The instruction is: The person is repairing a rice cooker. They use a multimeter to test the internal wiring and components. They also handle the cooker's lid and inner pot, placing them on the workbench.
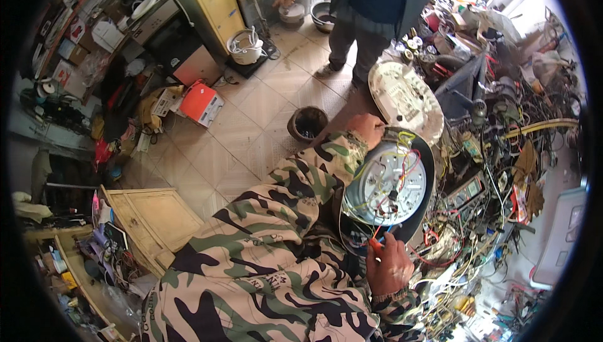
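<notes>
An appliance with a round body [433, 182], apparently a cooker, lies with its metal underside [392, 188] facing up and thin coloured wires [411, 161] running over it. My left hand [367, 130] is closed at the far-left edge of its dark rim, seemingly gripping it. Low on the near side of the rim, my right hand [388, 268] pinches a small orange and blue handled tool [377, 245]; its exact kind is unclear. The tool is close to the red and blue wires at the rim. An off-white oval base cover [405, 100] rests beyond the appliance.
Tangled cables and parts [502, 153] crowd the right side, with a multimeter [466, 192] among them. Another person [383, 3] stands beyond, one hand near a lidded pot [291, 14]. A dark bucket [308, 123], white cooker [245, 47] and orange-red box [201, 103] stand on the tiles.
</notes>
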Motion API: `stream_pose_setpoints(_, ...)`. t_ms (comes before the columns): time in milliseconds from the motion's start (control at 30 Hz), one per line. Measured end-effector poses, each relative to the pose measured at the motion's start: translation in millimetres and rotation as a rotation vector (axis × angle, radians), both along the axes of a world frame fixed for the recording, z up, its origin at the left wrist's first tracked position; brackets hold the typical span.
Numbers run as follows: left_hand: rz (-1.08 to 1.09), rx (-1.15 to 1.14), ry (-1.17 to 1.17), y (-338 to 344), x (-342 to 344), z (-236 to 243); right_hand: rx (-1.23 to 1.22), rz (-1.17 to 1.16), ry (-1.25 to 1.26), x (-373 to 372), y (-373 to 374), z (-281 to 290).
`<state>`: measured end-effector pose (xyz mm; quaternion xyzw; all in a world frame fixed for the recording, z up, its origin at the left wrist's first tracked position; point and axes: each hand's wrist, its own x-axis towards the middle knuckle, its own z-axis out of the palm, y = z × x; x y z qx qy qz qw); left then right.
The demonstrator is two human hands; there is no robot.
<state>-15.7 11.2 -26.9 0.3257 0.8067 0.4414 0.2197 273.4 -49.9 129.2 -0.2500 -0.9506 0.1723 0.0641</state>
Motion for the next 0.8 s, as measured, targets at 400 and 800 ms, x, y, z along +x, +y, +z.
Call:
stream_pose_setpoints(400,0.065,-0.03,-0.05,-11.0,-4.2,4.4,-0.057,0.096,-0.047,-1.1,2.3,11.7)
stream_pose_setpoints(800,0.082,-0.006,-0.037,-14.3,-5.9,6.1,0.025,0.08,-0.081,-5.7,-1.1,20.9)
